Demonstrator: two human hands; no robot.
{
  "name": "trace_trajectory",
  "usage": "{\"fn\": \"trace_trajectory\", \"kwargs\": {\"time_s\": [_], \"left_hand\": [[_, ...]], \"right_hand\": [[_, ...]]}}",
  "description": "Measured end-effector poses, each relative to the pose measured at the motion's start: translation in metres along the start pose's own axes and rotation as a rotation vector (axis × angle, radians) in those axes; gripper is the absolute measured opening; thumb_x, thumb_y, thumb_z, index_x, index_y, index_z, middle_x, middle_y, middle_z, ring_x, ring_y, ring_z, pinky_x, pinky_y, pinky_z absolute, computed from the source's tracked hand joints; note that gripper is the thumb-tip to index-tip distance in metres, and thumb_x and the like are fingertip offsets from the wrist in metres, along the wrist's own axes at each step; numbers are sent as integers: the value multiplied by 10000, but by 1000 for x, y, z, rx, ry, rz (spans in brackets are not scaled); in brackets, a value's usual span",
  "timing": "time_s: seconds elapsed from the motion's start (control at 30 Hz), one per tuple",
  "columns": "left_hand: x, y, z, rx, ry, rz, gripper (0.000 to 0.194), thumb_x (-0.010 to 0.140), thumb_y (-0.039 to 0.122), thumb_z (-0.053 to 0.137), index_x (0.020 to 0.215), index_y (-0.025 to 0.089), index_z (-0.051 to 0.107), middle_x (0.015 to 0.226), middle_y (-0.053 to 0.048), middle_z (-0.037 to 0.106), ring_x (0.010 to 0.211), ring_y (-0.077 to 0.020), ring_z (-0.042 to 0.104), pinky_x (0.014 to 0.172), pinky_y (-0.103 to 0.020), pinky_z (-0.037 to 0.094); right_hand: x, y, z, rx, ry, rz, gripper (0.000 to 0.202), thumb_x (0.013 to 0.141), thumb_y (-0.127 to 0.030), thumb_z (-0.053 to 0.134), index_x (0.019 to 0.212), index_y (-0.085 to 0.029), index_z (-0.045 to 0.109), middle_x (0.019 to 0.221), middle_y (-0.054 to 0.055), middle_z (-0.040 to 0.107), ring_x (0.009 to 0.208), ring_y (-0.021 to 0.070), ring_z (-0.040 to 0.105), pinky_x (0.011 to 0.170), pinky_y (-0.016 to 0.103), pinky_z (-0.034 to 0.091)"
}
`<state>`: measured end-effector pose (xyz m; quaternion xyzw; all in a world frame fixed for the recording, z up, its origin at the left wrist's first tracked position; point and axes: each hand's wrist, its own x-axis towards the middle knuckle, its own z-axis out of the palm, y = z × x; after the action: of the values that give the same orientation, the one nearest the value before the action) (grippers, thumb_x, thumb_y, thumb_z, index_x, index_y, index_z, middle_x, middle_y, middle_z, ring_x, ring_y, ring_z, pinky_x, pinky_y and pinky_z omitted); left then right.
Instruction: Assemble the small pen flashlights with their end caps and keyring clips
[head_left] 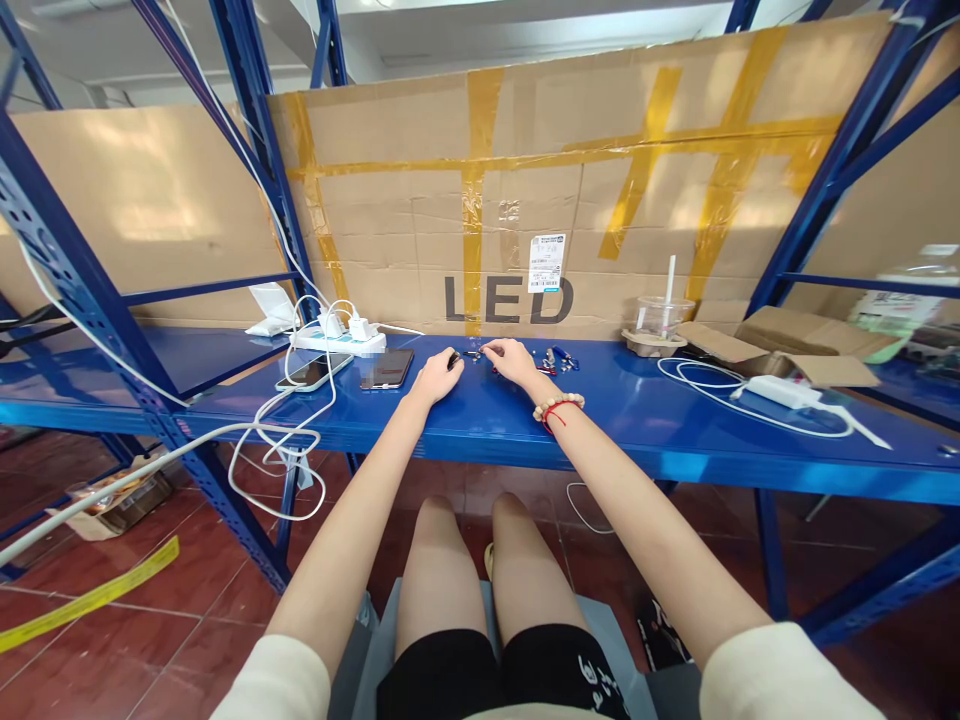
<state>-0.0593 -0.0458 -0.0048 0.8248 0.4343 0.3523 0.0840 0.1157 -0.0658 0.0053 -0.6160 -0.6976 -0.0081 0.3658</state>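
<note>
A tall cardboard panel [420, 240], printed "LED" and crossed with yellow tape, stands at 12 o'clock; from where I stand, it seems to serve as a back screen, keeping things from sliding off behind. It rises along the far edge of a blue metal table [622, 420], where a person [442, 590] sits, hands at the dial's centre. At 3 o'clock, well apart, lie a flattened, opened box [780, 345] and, nearer, a looped white cable with its adapter [784, 391], probably pushed aside for elbow room. At 10 o'clock a white power strip [352, 343] holds plugs, likely kept close for charging. A lidded drink cup [663, 318] with a straw stands at 2 o'clock, perhaps out of spilling range. Two phones lie flat at 9 o'clock: one by the cables [311, 375], one darker [387, 369] beside the left hand.

The left hand [437, 378] curls round a small dark object [454, 360], apparently pinched to steady it. The right hand [510, 360] bends fingertips down to the tabletop; I cannot tell whether they grasp anything. Small loose parts [560, 360], blue, red and metallic, cluster at 3 o'clock just beside it, seemingly within easy reach. A tiny metallic piece [472, 354] lies between the hands.
</note>
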Motion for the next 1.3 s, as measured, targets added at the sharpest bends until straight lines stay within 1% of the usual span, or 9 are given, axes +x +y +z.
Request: {"fn": "trace_trajectory", "kwargs": {"time_s": [0.2, 0.43, 0.6, 0.73, 0.8, 0.93, 0.97, 1.1, 1.3], "left_hand": [[-1, 2, -1, -1, -14, -5, 181, 830, 307, 402, 692, 204, 459, 716, -32, 579, 704, -173, 542, 699, -298, 422], [-1, 1, 0, -7, -7, 2, 173, 827, 305, 405, 706, 194, 462, 740, -29, 578, 692, -159, 519, 692, -285, 409], [-1, 2, -1, -10, -10, 0, 189, 832, 305, 401, 692, 191, 457, 724, -26, 572, 679, -156, 507, 685, -283, 401], [-2, 3, -1, -8, -6, -2, 205, 827, 302, 398, 657, 192, 427, 710, -27, 561, 667, -158, 491, 660, -283, 383], [-2, 4, -1, -13, -3, 5, 204, 825, 304, 399, 654, 193, 420, 712, -26, 560, 666, -159, 487, 651, -280, 375], [-2, 3, -1, -23, -11, 19, 193, 820, 316, 413, 667, 198, 431, 720, -23, 567, 666, -162, 492, 642, -275, 371], [-2, 3, -1, -23, -13, 25, 194, 820, 322, 416, 671, 199, 438, 726, -25, 572, 670, -164, 496, 641, -275, 373], [-2, 2, -1, -26, -13, 53, 196, 828, 322, 417, 684, 197, 462, 739, -29, 589, 692, -171, 523, 648, -276, 391], [-3, 4, -2, -54, -26, 84, 185, 828, 330, 416, 717, 200, 486, 742, -24, 588, 701, -172, 536, 670, -282, 403]], "right_hand": [[0, 1, 1, 7, -20, 2, 289, 867, -323, 469, 931, -190, 717, 981, 57, 711, 908, 209, 639, 761, 292, 476], [3, 4, 5, 124, -4, 20, 193, 795, -279, 590, 916, -183, 706, 912, 50, 721, 857, 177, 658, 741, 267, 494], [4, 7, 6, 151, 19, 2, 156, 745, -297, 648, 837, -187, 711, 833, 43, 722, 802, 180, 660, 707, 277, 505], [4, 8, 7, 149, 6, -24, 118, 713, -275, 681, 793, -198, 720, 820, 34, 723, 797, 196, 659, 725, 306, 508], [4, 5, 6, 264, 22, -21, 121, 698, -262, 696, 783, -180, 722, 821, 50, 724, 800, 200, 662, 749, 314, 511], [4, -7, 2, 766, 36, 50, 233, 687, -287, 710, 866, -137, 712, 937, 88, 718, 903, 195, 657, 821, 291, 508], [3, -11, 1, 843, 22, 76, 259, 679, -296, 717, 883, -136, 709, 964, 89, 713, 927, 195, 652, 832, 289, 505], [0, -17, -4, 894, -45, 121, 253, 655, -287, 734, 857, -135, 713, 970, 88, 712, 940, 193, 642, 845, 294, 497], [-3, -18, -5, 881, -111, 38, 249, 600, -292, 761, 792, -138, 723, 901, 80, 720, 895, 198, 644, 846, 323, 487]]}}
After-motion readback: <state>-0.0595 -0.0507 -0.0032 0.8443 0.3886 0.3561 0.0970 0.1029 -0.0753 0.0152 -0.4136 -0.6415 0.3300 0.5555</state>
